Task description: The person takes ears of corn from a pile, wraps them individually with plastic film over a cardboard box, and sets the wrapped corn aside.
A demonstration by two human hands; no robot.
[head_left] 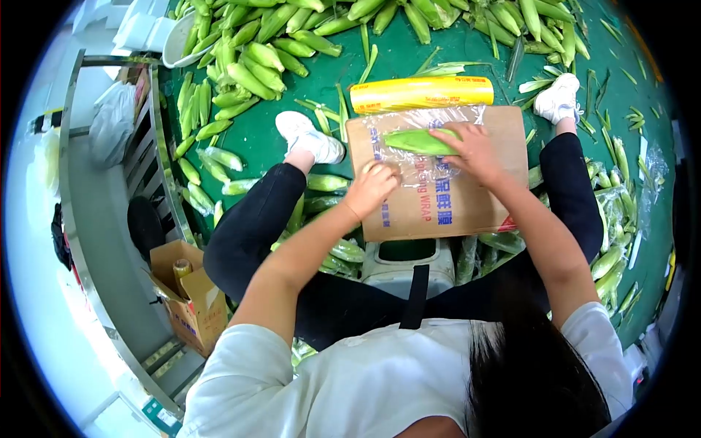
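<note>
"What are your fingers doing?"

"My right hand (471, 150) is holding the right end of a green corn cob (416, 142), thumb and fingers narrowing around it. My left hand (374, 188) is resting, fingers bent, just inside the left edge of the cardboard (478, 204)."

"Where is the cob lying?"

"On clear film (416, 120), nearer the cardboard's far edge than its near one. A yellow roll (423, 93) is lying along that far edge."

"And around the cardboard?"

"A green floor (613, 95) is spreading on all sides. Beyond the far edge, a corn heap (259, 69) is spilling toward me, and a white bucket (177, 44) is standing past the far left corner. My white shoes (310, 139) are flanking the far corners. Off the left edge, a metal frame (120, 60) is running along the floor, and a carton (193, 310) is sitting by it with a small roll (182, 271) inside."

"What are you failing to make out?"

"Whether my left fingers are pinching film; I can't tell. My right hand is covering the cob's end. The cardboard's near edge is hiding part of a pale stool (387, 274), my legs are covering some wrapped cobs (223, 157), and the view's top is cutting off the heap."
</note>
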